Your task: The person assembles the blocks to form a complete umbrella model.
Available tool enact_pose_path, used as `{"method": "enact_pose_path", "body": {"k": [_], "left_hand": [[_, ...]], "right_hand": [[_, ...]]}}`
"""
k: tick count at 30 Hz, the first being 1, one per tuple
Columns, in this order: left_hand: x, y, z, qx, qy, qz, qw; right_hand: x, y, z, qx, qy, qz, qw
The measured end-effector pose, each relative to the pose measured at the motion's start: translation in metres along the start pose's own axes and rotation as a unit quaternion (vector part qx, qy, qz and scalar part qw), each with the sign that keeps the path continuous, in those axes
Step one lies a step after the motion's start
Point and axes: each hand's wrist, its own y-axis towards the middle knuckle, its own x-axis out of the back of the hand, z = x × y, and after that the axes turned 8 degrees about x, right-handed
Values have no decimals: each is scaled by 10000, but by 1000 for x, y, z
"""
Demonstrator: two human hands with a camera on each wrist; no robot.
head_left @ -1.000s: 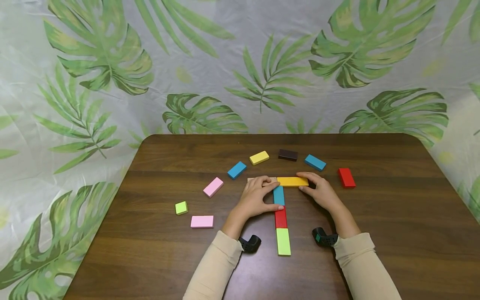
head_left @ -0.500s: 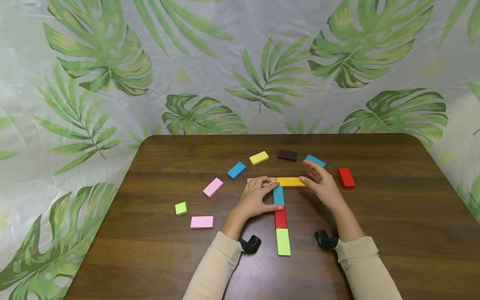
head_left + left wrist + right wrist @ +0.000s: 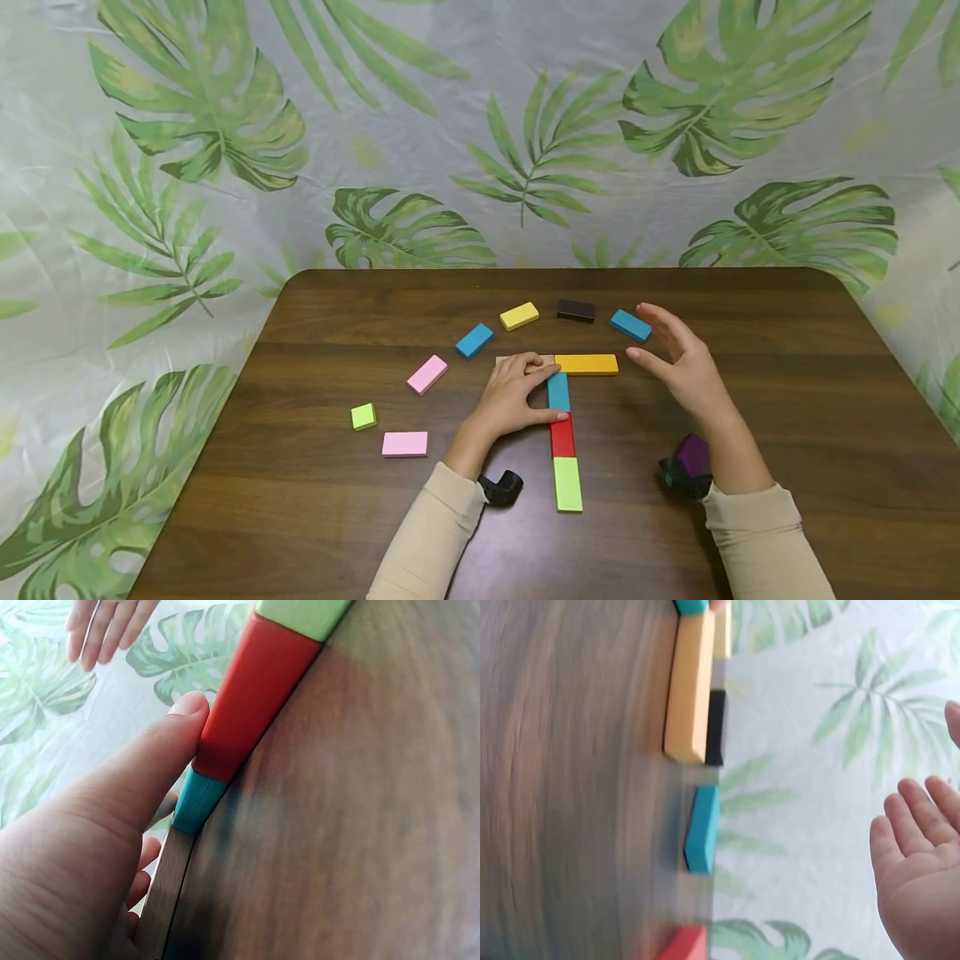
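A leaf-patterned cloth (image 3: 525,242) hangs behind your brown surface (image 3: 300,533). Your left hand (image 3: 512,392) rests over the tan block (image 3: 169,883), its grip relaxed and fingers spread, the thumb tip touching the red block (image 3: 562,439). Your right hand (image 3: 688,367) is in the air, its grip bare, thumb and fingers parted, near a loose blue piece (image 3: 631,326) that slants away to your left. On the surface, the orange block (image 3: 587,365) continues the tan block's line, long axes left to right. From their joint, the turquoise block (image 3: 558,393), red block and lime block (image 3: 567,485) run end to end towards you, the near end angled slightly right. The near pink piece (image 3: 406,444) points left to right; smallest is the lime cube (image 3: 363,417), just left of it and farther off.
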Motion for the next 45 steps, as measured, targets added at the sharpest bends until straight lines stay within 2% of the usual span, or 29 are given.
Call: {"method": "enact_pose_path", "body": {"k": [4,11,23,32,39,45], "left_hand": [[1,0,0,-21,31,-17,10000],[1,0,0,-28,60,-22,10000],[2,-1,0,5,5,8,10000],[2,-1,-1,-31,39,-23,10000],[2,-1,-1,-62,88,-45,9999],[2,-1,-1,-15,75,-6,10000]], "right_hand": [[11,-4,1,-11,-240,-74,9997],[31,-12,-3,-354,-622,-204,9972],[57,-28,-34,-645,-958,-200,9931],[65,-36,-52,-945,-895,4,9915],[75,-35,-68,-1289,-923,337,9868],[83,-32,-79,-1335,-844,666,9852]]}}
